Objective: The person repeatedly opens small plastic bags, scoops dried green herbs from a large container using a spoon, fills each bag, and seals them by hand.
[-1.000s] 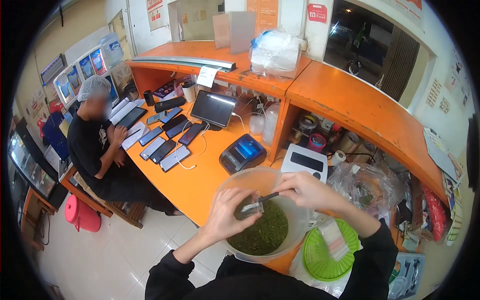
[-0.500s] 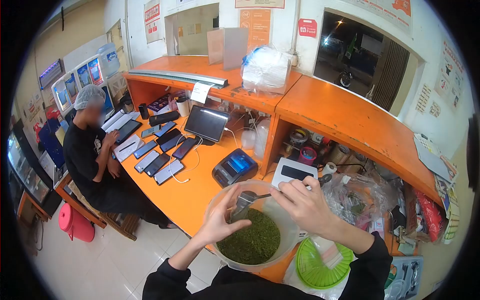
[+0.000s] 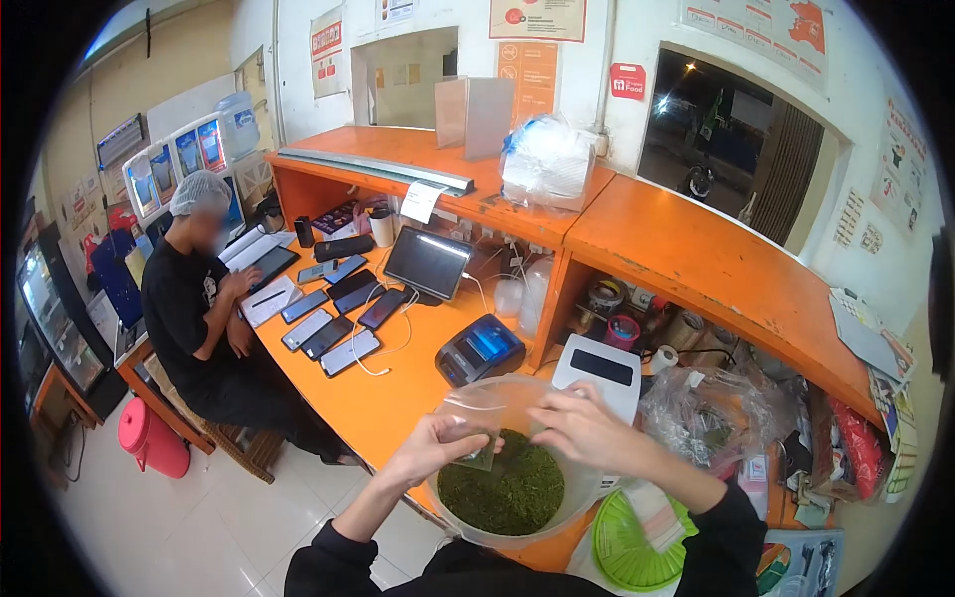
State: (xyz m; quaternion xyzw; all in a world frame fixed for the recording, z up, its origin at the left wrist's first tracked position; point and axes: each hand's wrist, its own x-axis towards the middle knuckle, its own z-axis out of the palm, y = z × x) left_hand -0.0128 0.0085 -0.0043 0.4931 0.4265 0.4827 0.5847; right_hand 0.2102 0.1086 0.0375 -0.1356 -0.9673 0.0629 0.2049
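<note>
Over tub w/ dk green flakes, L hand pinches sm. clear bag; R hand curled, grip unclear.

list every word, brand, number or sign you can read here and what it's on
"Food": lower word on the red wall sign; the line above is too small to read surely.
Too small or blurred: the orange poster, the map poster, the white paper slip and the blue screen of the printer-like device.
No lettering readable: the clear plastic bag in the left hand.
</note>
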